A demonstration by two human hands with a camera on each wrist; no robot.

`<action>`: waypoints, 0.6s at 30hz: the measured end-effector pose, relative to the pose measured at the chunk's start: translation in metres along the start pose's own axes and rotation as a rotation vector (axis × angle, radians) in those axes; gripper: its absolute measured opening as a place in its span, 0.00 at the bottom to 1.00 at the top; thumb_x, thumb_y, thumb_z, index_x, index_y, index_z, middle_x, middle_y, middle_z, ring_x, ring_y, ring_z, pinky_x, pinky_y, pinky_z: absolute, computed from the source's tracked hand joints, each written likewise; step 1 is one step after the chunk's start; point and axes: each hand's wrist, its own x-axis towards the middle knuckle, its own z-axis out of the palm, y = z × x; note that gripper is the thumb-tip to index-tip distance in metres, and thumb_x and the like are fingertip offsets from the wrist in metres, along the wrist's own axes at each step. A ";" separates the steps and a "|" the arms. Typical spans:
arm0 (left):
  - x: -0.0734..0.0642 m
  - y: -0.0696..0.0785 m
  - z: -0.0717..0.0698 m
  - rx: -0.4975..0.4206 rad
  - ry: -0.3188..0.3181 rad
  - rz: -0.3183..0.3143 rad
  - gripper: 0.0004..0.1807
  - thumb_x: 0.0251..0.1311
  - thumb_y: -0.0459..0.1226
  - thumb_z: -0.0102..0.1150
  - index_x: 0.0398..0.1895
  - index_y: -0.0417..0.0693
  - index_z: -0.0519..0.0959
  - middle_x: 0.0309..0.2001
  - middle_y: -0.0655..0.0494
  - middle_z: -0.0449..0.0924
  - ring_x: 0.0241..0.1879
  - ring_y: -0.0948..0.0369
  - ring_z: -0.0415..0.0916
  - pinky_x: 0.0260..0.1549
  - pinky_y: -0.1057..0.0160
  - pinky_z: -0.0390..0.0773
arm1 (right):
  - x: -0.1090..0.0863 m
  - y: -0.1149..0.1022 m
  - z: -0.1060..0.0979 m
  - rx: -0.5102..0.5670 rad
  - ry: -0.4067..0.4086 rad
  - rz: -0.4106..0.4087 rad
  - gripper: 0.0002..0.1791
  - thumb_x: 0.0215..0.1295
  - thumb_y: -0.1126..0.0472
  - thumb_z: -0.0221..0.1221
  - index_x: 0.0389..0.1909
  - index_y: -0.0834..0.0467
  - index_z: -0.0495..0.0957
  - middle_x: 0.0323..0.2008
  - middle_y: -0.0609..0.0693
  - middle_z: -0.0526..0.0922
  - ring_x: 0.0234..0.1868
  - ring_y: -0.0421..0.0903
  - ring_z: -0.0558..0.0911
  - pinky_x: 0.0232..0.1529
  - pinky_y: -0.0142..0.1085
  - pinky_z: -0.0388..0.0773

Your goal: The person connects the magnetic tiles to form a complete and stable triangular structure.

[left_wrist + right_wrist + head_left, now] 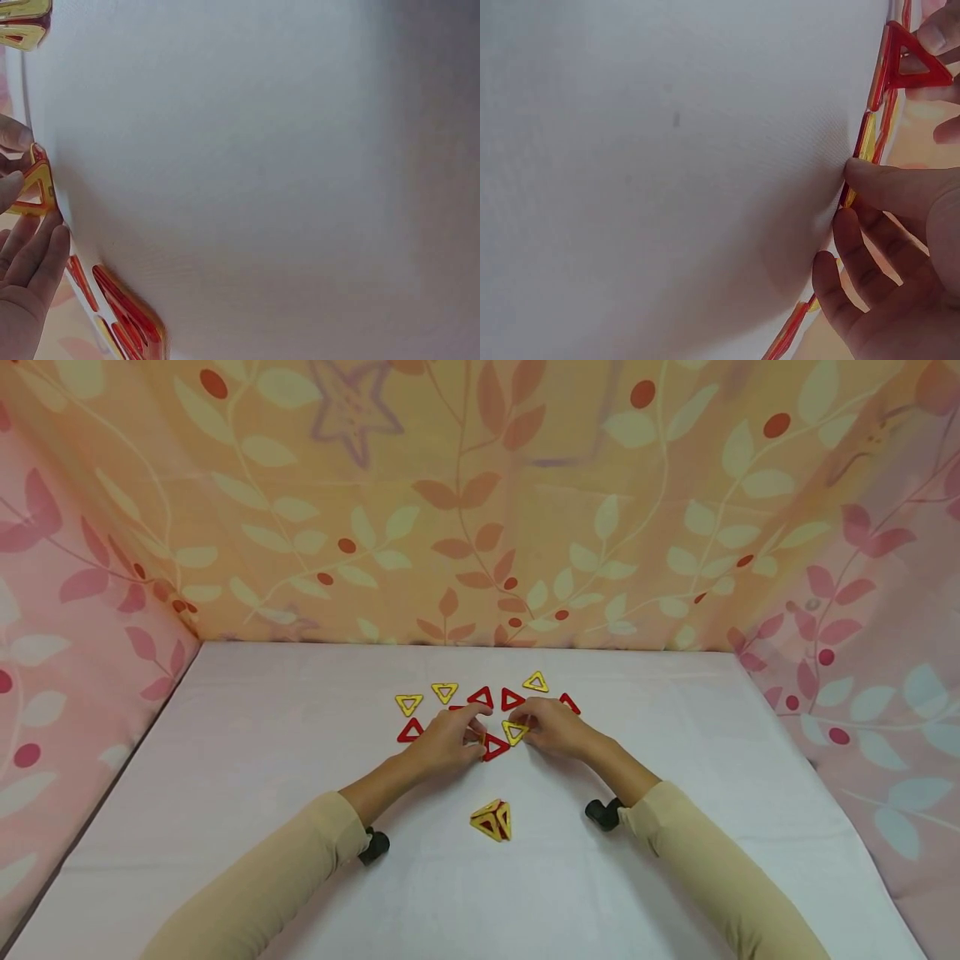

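My left hand point(453, 739) holds a small triangular magnetic tile stood on edge, seen as a red triangle point(917, 67) in the right wrist view. Beside its fingertips a flat red triangle tile point(493, 747) lies on the cloth. A yellow triangle tile point(514, 732), tilted up next to that red one, is pinched by my right hand point(555, 727) between thumb and fingers. In the left wrist view, a yellow tile with red along its edge point(34, 191) shows among fingertips.
Behind the hands, loose red tiles point(411, 731) and yellow tiles point(445, 692) lie on the white cloth point(225, 752). Nearer me is a cluster of yellow and red tiles point(491, 821). Patterned curtains point(480, 527) enclose the back and sides.
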 end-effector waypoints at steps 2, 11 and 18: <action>0.000 0.001 0.000 -0.004 0.003 0.000 0.29 0.59 0.31 0.68 0.65 0.45 0.71 0.45 0.53 0.83 0.50 0.56 0.82 0.51 0.58 0.81 | 0.000 0.000 0.000 0.000 -0.003 -0.004 0.17 0.60 0.73 0.64 0.51 0.63 0.82 0.46 0.53 0.84 0.44 0.49 0.79 0.51 0.44 0.78; -0.001 0.000 -0.001 -0.007 0.005 0.024 0.28 0.60 0.31 0.67 0.64 0.44 0.71 0.45 0.53 0.83 0.50 0.55 0.82 0.51 0.57 0.80 | 0.004 -0.002 0.001 -0.005 0.000 -0.038 0.17 0.60 0.75 0.61 0.50 0.64 0.82 0.47 0.54 0.84 0.47 0.50 0.80 0.53 0.46 0.77; 0.001 -0.001 0.001 -0.001 0.002 0.009 0.28 0.60 0.32 0.68 0.64 0.45 0.72 0.45 0.54 0.83 0.50 0.56 0.82 0.51 0.59 0.80 | 0.006 -0.004 0.002 -0.013 -0.010 -0.005 0.16 0.61 0.75 0.60 0.50 0.64 0.82 0.47 0.53 0.83 0.48 0.49 0.80 0.55 0.46 0.77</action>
